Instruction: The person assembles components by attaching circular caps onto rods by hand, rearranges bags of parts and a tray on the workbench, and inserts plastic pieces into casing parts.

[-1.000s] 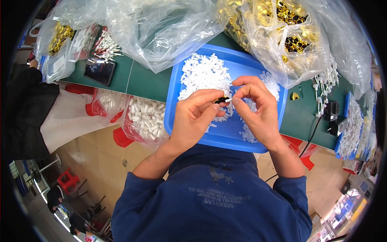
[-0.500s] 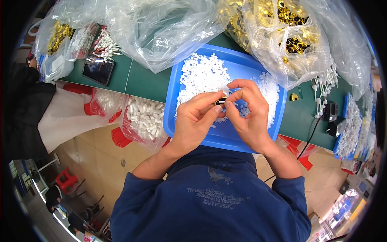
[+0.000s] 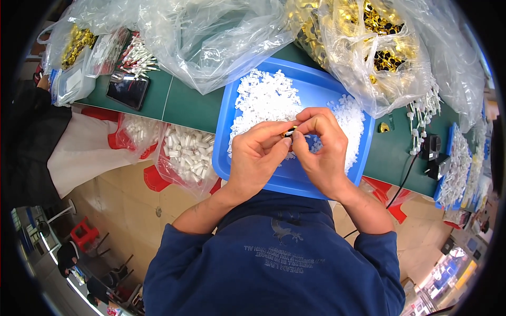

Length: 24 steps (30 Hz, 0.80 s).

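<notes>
Over a blue tray [image 3: 223, 152], both my hands meet at a small gold cap with a black inside [image 3: 288, 132]. My left hand [image 3: 255, 155] pinches the cap between thumb and fingers. The thumb and fingertips of my right hand [image 3: 326, 150] close on a tiny white plastic piece at the cap's black side. My fingers partly hide the piece, so I cannot tell how deep it sits. In the tray lie a big heap of small white plastic parts [image 3: 263, 97] on the left and a heap of smaller white pieces [image 3: 354, 124] on the right.
A clear bag of gold caps [image 3: 387, 60] overlaps the tray's far right corner. A loose gold cap [image 3: 383, 127] lies on the green table [image 3: 197, 113] right of the tray. White-tipped sticks [image 3: 421, 108], black adapters [image 3: 435, 152] and a phone [image 3: 128, 90] lie farther out.
My right hand's fingers have drawn slightly closer together at the gold cap. The left hand keeps its pinch almost unmoved.
</notes>
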Tool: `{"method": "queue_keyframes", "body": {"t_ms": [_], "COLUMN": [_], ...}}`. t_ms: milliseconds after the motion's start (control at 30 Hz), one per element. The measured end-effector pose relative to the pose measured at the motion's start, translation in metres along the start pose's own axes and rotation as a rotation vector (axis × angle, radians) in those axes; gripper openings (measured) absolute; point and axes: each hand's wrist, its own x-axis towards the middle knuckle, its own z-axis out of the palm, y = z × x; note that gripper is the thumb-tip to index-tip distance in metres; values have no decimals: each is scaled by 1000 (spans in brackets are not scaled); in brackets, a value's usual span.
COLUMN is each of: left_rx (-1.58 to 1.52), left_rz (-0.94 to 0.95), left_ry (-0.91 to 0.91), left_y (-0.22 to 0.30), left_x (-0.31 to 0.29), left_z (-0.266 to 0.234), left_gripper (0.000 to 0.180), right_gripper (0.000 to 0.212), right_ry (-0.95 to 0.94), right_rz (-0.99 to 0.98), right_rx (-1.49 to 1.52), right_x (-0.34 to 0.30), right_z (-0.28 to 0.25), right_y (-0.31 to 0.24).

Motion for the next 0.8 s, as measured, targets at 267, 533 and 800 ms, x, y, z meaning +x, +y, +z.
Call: {"method": "queue_keyframes", "body": {"t_ms": [267,533,800], "left_rx": [26,50,-45], "left_rz": [-28,-36,-82], "left_ry": [52,119,86], "left_y": [1,0,4], "left_x": [0,2,4], "left_z": [1,2,5], "left_gripper": [25,23,23], "right_gripper": [16,17,17], "right_ry": [34,52,124], "right_rz": [-61,-90,-115], "right_rx": [-41,-63,-88], "right_x": [-1,-3,-3], "right_z": [5,10,9], "right_y": [0,-3,3]}}
